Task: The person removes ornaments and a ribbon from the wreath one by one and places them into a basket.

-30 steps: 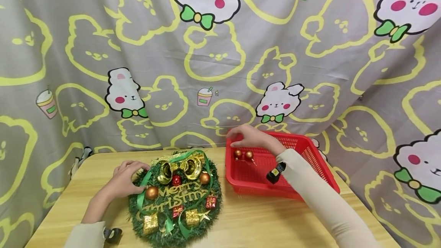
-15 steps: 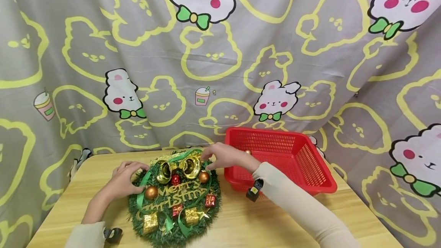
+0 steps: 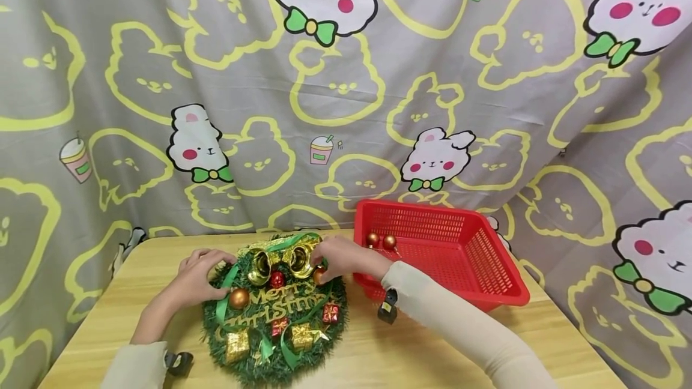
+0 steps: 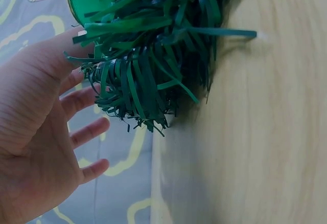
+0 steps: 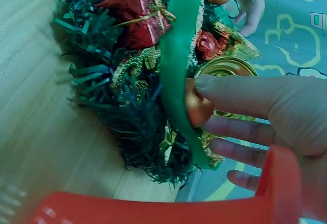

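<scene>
A green tinsel Christmas wreath (image 3: 259,330) with gold lettering lies on the table. It carries gold bells (image 3: 261,270), green ribbon, small wrapped boxes and baubles. At its upper right, my right hand (image 3: 343,257) pinches a bronze bauble (image 5: 197,106) between thumb and index finger, beside a green ribbon (image 5: 176,45). The other fingers are extended below. My left hand (image 3: 202,275) rests at the wreath's left edge, thumb close to another bronze bauble (image 3: 239,299). In the left wrist view its fingers (image 4: 92,132) are loosely spread beside the tinsel (image 4: 138,86).
A red plastic basket (image 3: 500,299) stands to the right of the wreath, with two bronze baubles (image 3: 390,242) in its left end. Its rim is close below my right hand in the right wrist view. A patterned curtain (image 3: 346,107) hangs behind the wooden table (image 3: 378,353).
My right hand has moved left from over the basket to the wreath's upper right, and its fingers have come together on the bronze bauble. The left hand has stayed in place.
</scene>
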Demonstrator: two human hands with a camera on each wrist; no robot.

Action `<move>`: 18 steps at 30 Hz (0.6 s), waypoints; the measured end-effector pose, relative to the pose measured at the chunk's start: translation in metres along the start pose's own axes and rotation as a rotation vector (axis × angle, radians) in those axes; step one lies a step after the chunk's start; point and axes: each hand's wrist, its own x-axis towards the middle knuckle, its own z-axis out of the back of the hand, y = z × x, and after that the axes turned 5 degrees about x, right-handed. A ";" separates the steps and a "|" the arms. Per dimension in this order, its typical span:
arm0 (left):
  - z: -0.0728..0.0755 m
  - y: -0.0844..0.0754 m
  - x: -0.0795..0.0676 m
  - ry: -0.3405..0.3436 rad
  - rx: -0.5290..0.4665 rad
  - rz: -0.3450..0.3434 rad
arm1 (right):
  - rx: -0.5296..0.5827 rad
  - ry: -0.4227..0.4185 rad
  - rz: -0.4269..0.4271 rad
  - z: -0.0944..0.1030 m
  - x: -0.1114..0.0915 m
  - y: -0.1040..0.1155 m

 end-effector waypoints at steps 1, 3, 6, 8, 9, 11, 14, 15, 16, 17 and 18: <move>0.000 0.000 0.000 0.000 0.002 -0.001 | -0.010 0.002 -0.002 -0.001 0.001 0.000; 0.001 0.000 0.000 0.002 0.006 -0.001 | -0.021 0.007 -0.002 -0.003 0.003 0.001; 0.001 -0.001 0.000 0.003 0.005 0.004 | -0.013 0.020 0.007 -0.001 0.003 0.003; 0.001 -0.001 0.001 0.002 0.001 0.005 | 0.000 0.024 0.005 0.000 0.003 0.004; 0.002 -0.001 0.001 0.001 0.001 0.005 | 0.006 0.025 0.003 0.001 0.003 0.004; 0.002 -0.001 0.002 0.001 -0.001 0.004 | 0.014 0.030 -0.008 0.002 0.003 0.004; 0.003 -0.002 0.002 0.005 0.001 0.004 | 0.024 0.045 -0.028 0.003 0.002 0.004; 0.003 -0.002 0.002 0.007 0.000 0.004 | 0.031 0.052 -0.034 0.004 0.002 0.004; 0.003 -0.002 0.001 0.009 -0.001 0.004 | 0.036 0.059 -0.038 0.004 0.001 0.004; 0.003 -0.002 0.002 0.009 -0.001 0.004 | 0.044 0.065 -0.041 0.004 0.001 0.004; 0.003 -0.002 0.001 0.009 -0.003 0.004 | 0.050 0.068 -0.043 0.005 0.001 0.004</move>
